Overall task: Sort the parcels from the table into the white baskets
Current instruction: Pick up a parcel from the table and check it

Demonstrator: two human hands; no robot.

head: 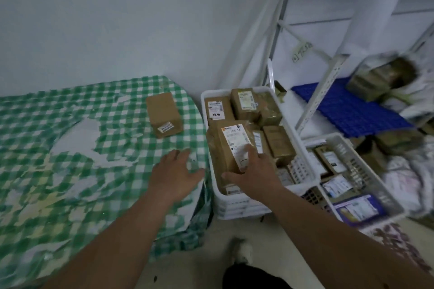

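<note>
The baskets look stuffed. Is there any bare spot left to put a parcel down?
The near white basket is crowded with brown boxes; the right hand rests on a big labelled parcel there. The second basket is also full. The checked table is mostly bare around one small box and the left hand.

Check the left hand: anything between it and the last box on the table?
Nothing visible. The left hand hovers open over the checked tablecloth near the table's edge, and the cardboard box sits alone beyond it with only bare cloth between. The right hand is busy with a labelled parcel over the white basket.
</note>
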